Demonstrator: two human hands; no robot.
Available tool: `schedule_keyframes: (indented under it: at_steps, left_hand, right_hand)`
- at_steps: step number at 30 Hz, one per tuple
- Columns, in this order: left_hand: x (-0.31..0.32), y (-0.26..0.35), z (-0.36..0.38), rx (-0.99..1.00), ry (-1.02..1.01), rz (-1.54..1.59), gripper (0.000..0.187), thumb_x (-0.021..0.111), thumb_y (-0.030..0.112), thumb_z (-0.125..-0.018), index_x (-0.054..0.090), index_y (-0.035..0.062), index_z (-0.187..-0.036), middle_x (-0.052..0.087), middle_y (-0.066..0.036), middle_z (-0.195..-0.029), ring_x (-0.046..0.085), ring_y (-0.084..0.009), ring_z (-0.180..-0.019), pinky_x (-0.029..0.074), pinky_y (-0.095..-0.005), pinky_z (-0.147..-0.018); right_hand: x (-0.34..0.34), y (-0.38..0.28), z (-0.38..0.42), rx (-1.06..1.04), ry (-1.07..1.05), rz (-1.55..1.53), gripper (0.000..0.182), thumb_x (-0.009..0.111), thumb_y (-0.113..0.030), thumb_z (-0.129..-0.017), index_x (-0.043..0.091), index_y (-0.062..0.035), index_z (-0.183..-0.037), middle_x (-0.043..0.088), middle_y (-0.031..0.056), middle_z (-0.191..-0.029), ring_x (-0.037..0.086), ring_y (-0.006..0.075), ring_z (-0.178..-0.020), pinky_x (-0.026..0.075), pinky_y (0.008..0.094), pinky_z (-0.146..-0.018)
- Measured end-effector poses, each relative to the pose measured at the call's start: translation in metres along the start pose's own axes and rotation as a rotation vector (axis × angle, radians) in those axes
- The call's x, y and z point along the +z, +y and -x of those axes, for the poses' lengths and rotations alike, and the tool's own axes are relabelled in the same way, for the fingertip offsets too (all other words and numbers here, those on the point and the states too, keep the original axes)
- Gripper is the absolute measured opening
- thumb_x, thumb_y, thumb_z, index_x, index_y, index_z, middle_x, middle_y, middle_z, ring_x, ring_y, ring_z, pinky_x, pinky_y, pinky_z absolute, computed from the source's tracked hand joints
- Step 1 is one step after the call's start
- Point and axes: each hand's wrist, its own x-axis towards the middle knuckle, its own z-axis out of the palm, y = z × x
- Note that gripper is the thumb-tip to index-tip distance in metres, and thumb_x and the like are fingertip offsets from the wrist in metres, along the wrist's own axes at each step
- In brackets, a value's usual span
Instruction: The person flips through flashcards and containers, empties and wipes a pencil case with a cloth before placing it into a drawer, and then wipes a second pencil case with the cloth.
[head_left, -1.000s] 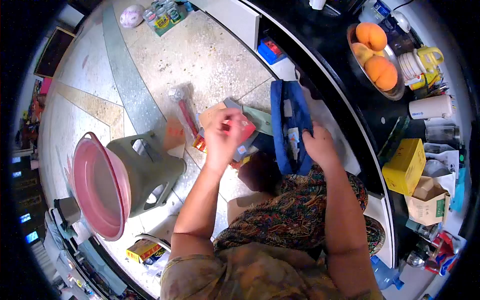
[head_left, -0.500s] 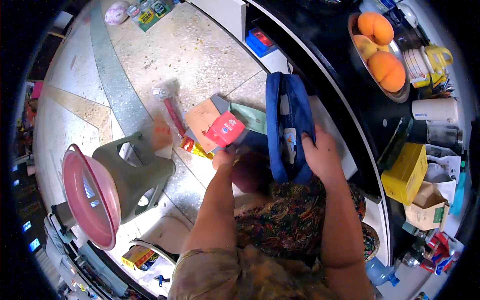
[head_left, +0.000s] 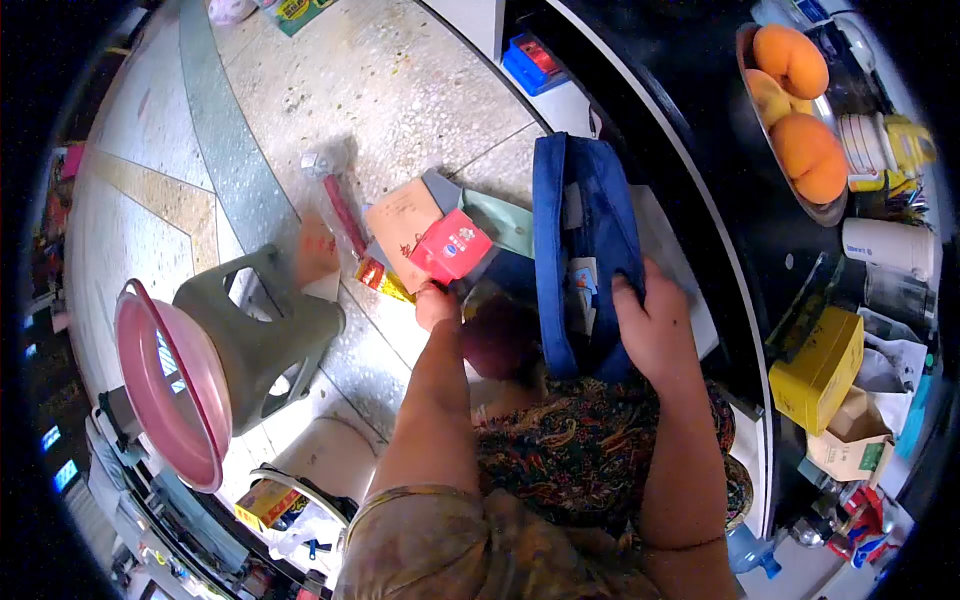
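Note:
My left hand (head_left: 437, 306) holds a bundle of paper packets low over the floor: a red packet (head_left: 455, 246) on top, a tan envelope (head_left: 402, 222) and a green one (head_left: 500, 222) beneath. A yellow and red wrapper (head_left: 383, 280) lies beside that hand. My right hand (head_left: 650, 322) grips the right edge of an unzipped blue fabric bag (head_left: 553, 250), its thumb at the opening. Inside the bag a small white card (head_left: 583, 282) shows.
A pink basin (head_left: 180, 390) leans at a green-grey stool (head_left: 250, 330) on the left. An open bin (head_left: 325, 460) stands below it. On the right, a black counter bears a bowl of peaches (head_left: 808, 150) and a yellow box (head_left: 820, 368). A blue box (head_left: 530, 68) is farther back.
The view has shifted slightly. The blue bag is opened a little wider in my right hand. My left hand stays at the red packet.

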Motion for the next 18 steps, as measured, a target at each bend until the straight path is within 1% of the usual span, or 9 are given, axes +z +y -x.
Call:
schedule_keyframes:
  at_steps: [3,4,6,9,12,16,18]
  left_hand:
    - [-0.002,0.005,0.007,0.042,0.043,0.08,0.038,0.065,0.031,-0.065,0.051,0.0049,-0.088,0.055,-0.014,-0.09,0.055,-0.03,-0.083,0.046,-0.0386,-0.069]
    - [0.0,0.004,0.008,0.038,0.041,0.08,0.038,0.065,0.031,-0.065,0.051,0.0049,-0.088,0.055,-0.014,-0.09,0.055,-0.03,-0.083,0.046,-0.0386,-0.069]
    - [0.004,0.004,0.008,0.068,0.107,0.153,0.04,0.065,0.03,-0.065,0.048,0.0037,-0.09,0.052,-0.015,-0.093,0.054,-0.0309,-0.084,0.045,-0.0391,-0.07]
    - [0.001,0.003,0.015,0.091,0.134,0.235,0.041,0.065,0.029,-0.065,0.047,0.0028,-0.091,0.051,-0.016,-0.096,0.053,-0.0316,-0.086,0.044,-0.0392,-0.071]
    - [0.009,0.0,0.012,0.123,0.177,0.195,0.041,0.065,0.029,-0.065,0.048,0.0027,-0.09,0.052,-0.017,-0.094,0.054,-0.0319,-0.084,0.045,-0.0393,-0.07]
    - [0.014,0.001,0.004,0.096,0.117,0.14,0.039,0.065,0.029,-0.065,0.049,0.0026,-0.088,0.053,-0.016,-0.091,0.055,-0.0319,-0.083,0.045,-0.0398,-0.069]
    - [0.006,0.007,0.008,0.011,0.012,0.06,0.036,0.063,0.029,-0.066,0.05,0.0033,-0.088,0.055,-0.015,-0.09,0.056,-0.0325,-0.079,0.046,-0.0402,-0.067]
  right_hand:
    - [0.003,0.001,0.0,-0.064,0.047,-0.033,0.028,0.045,-0.015,-0.079,0.05,0.0019,-0.101,0.057,0.0222,-0.086,0.055,0.0352,-0.083,0.041,0.0355,-0.074]
    - [0.003,0.0,0.0,-0.063,0.044,-0.032,0.028,0.045,-0.015,-0.079,0.05,0.0019,-0.101,0.057,0.0222,-0.086,0.055,0.0352,-0.083,0.041,0.0355,-0.074]
    - [0.0,-0.003,0.0,-0.014,0.003,-0.013,0.028,0.046,-0.015,-0.079,0.049,0.0021,-0.101,0.057,0.0225,-0.085,0.055,0.0359,-0.083,0.041,0.036,-0.074]
    - [0.0,-0.003,0.0,-0.013,0.013,0.048,0.028,0.046,-0.014,-0.079,0.049,0.0024,-0.101,0.057,0.0227,-0.084,0.055,0.0361,-0.083,0.042,0.0365,-0.073]
    - [0.001,-0.002,-0.001,-0.038,0.022,0.018,0.028,0.047,-0.014,-0.078,0.05,0.0025,-0.101,0.057,0.0229,-0.084,0.055,0.0361,-0.082,0.042,0.0365,-0.072]
    - [0.003,0.0,-0.001,-0.045,0.018,0.041,0.027,0.047,-0.014,-0.078,0.05,0.0022,-0.1,0.057,0.0228,-0.083,0.055,0.0358,-0.081,0.042,0.0363,-0.071]
    - [0.003,0.0,-0.001,-0.069,0.054,0.015,0.026,0.047,-0.014,-0.078,0.05,0.0016,-0.099,0.057,0.0227,-0.082,0.056,0.0357,-0.08,0.042,0.0359,-0.07]
